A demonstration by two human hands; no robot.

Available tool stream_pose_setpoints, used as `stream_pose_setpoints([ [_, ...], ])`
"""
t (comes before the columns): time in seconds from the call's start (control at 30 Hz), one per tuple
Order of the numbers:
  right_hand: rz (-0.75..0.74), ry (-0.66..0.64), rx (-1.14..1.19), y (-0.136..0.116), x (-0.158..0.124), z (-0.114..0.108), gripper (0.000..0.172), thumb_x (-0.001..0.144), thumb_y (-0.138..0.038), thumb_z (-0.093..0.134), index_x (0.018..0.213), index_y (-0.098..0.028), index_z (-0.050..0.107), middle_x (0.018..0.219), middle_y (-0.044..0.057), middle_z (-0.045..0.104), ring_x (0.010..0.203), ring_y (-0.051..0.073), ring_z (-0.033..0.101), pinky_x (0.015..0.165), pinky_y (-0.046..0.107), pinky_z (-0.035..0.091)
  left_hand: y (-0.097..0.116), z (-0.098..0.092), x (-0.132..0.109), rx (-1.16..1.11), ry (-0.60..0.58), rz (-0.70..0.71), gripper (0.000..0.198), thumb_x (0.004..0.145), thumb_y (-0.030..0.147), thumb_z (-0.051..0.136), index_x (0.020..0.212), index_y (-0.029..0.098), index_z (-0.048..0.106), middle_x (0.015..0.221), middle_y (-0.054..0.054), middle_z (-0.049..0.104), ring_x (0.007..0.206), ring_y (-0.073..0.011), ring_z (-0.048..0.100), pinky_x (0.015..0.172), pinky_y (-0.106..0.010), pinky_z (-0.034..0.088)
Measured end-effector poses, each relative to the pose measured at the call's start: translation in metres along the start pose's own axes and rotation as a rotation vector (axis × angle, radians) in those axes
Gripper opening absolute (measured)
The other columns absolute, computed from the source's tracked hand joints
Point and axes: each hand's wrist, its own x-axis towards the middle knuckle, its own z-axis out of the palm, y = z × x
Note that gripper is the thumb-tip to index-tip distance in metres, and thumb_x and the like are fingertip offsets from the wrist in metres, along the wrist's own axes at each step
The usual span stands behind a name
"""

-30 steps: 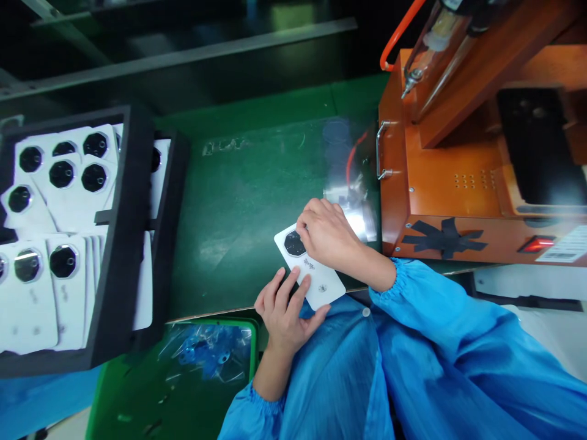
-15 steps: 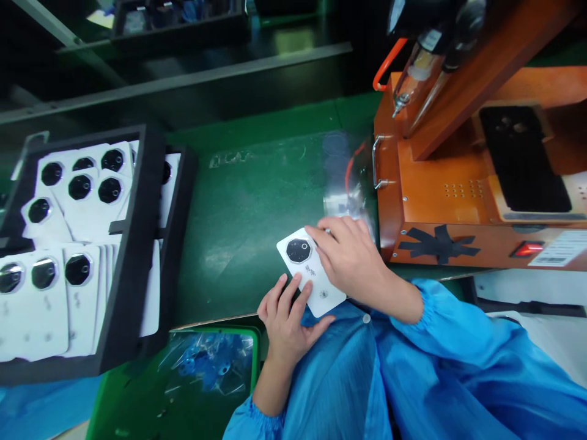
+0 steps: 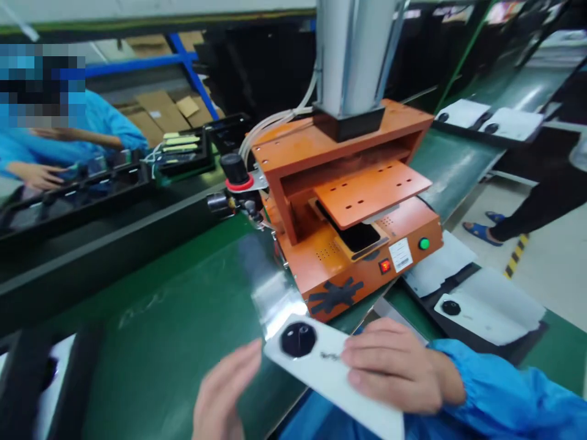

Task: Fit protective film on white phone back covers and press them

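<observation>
A white phone back cover (image 3: 330, 373) with a dark octagonal camera ring is held up in front of my body, tilted down to the right. My right hand (image 3: 398, 366) grips it from the right side, its fingers lying across the white face; the thumb is hidden. Off the camera end, my left hand (image 3: 229, 391) has its fingers stretched out together and holds nothing. It is partly cut off by the bottom edge and slightly blurred. Beyond the cover stands an orange press (image 3: 293, 263) with a dark phone-shaped pad (image 3: 360, 239) under its raised plate.
At right, a dark tray holds white sheets and another white cover (image 3: 452, 308). A black tray (image 3: 68, 379) with a cover is at the lower left. Across the bench, a person in blue works behind dark bins (image 3: 92, 183). Another person's legs (image 3: 536, 208) are at the far right.
The head view has swung up and right, bringing the whole press in. My left hand has come off the cover, while the right still holds it, now with fingers over its face.
</observation>
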Motion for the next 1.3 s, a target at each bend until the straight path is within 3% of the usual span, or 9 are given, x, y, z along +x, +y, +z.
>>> stream_pose_setpoints([
  [0.13, 0.280, 0.043, -0.275, 0.012, -0.046, -0.052, 0.035, 0.095, -0.020, 0.054, 0.123, -0.033, 0.071, 0.118, 0.006, 0.076, 0.116, 0.022, 0.071, 0.087, 0.039, 0.062, 0.021, 0.049, 0.100, -0.341, -0.367, -0.354, 0.037, 0.093, 0.046, 0.060, 0.121, 0.024, 0.069, 0.110, -0.009, 0.074, 0.094, -0.0239, 0.070, 0.076, -0.036, 0.058],
  [0.27, 0.492, 0.170, -0.452, 0.032, -0.082, -0.059, 0.048, 0.093, -0.018, 0.056, 0.135, -0.040, 0.063, 0.125, 0.005, 0.073, 0.113, 0.028, 0.072, 0.085, 0.046, 0.060, 0.046, 0.113, 0.169, -0.830, -0.564, -0.594, 0.052, 0.079, 0.049, 0.076, 0.117, 0.016, 0.064, 0.112, -0.014, 0.072, 0.091, -0.0228, 0.070, 0.057, -0.025, 0.050],
  [0.37, 0.492, 0.203, -0.483, 0.048, -0.091, -0.053, 0.051, 0.092, -0.016, 0.057, 0.138, -0.038, 0.062, 0.128, 0.005, 0.072, 0.115, 0.028, 0.071, 0.086, 0.046, 0.058, 0.059, 0.146, 0.193, -1.122, -0.474, -0.624, 0.047, 0.070, 0.044, 0.081, 0.104, 0.016, 0.064, 0.110, -0.012, 0.071, 0.092, -0.0213, 0.070, 0.062, -0.025, 0.052],
  [0.5, 0.511, 0.239, -0.469, 0.074, -0.080, -0.042, 0.038, 0.096, -0.020, 0.054, 0.128, -0.035, 0.069, 0.124, 0.006, 0.074, 0.115, 0.026, 0.071, 0.089, 0.045, 0.055, 0.069, 0.170, 0.205, -1.169, -0.217, -0.666, 0.035, 0.064, 0.040, 0.079, 0.085, 0.017, 0.062, 0.079, -0.001, 0.066, 0.063, -0.0110, 0.059, 0.055, -0.022, 0.047],
  [0.63, 0.494, 0.221, -0.422, 0.114, -0.050, -0.028, 0.031, 0.099, -0.023, 0.049, 0.117, -0.028, 0.075, 0.120, 0.010, 0.075, 0.116, 0.025, 0.069, 0.093, 0.043, 0.052, 0.073, 0.159, 0.175, -1.074, -0.214, -0.733, 0.029, 0.068, 0.037, 0.078, 0.080, 0.017, 0.062, 0.064, 0.004, 0.057, 0.049, -0.0068, 0.046, 0.044, -0.018, 0.034],
  [0.83, 0.350, -0.031, -0.225, 0.166, 0.000, -0.019, 0.035, 0.098, -0.016, 0.047, 0.120, -0.022, 0.073, 0.121, 0.011, 0.074, 0.118, 0.023, 0.067, 0.101, 0.044, 0.050, 0.071, 0.100, 0.052, -0.754, -0.569, -0.698, 0.036, 0.092, 0.052, 0.061, 0.109, 0.021, 0.069, 0.076, -0.001, 0.067, 0.064, -0.0151, 0.059, 0.065, -0.026, 0.050],
  [0.93, 0.339, -0.164, -0.141, 0.171, 0.015, -0.024, 0.040, 0.094, -0.011, 0.048, 0.122, -0.024, 0.073, 0.122, 0.007, 0.074, 0.118, 0.021, 0.067, 0.103, 0.042, 0.050, 0.067, 0.088, 0.006, -0.558, -0.610, -0.629, 0.039, 0.097, 0.053, 0.051, 0.110, 0.022, 0.070, 0.081, -0.004, 0.070, 0.068, -0.0181, 0.061, 0.068, -0.028, 0.050],
  [1.1, 0.387, -0.226, -0.221, 0.159, 0.024, -0.031, 0.047, 0.092, -0.005, 0.046, 0.124, -0.026, 0.072, 0.123, 0.005, 0.074, 0.117, 0.022, 0.066, 0.100, 0.042, 0.051, 0.058, 0.091, -0.023, -0.418, -0.564, -0.497, 0.035, 0.102, 0.044, 0.042, 0.097, 0.023, 0.070, 0.084, -0.006, 0.070, 0.074, -0.0198, 0.062, 0.064, -0.028, 0.046],
  [1.3, 0.426, -0.248, -0.156, 0.164, 0.024, -0.032, 0.042, 0.090, -0.008, 0.055, 0.123, -0.026, 0.073, 0.125, 0.004, 0.073, 0.117, 0.022, 0.067, 0.102, 0.039, 0.050, 0.044, 0.089, -0.028, -0.293, -0.510, -0.143, 0.027, 0.100, 0.024, 0.040, 0.079, 0.021, 0.058, 0.069, -0.003, 0.053, 0.066, -0.0176, 0.054, 0.063, -0.030, 0.040],
])
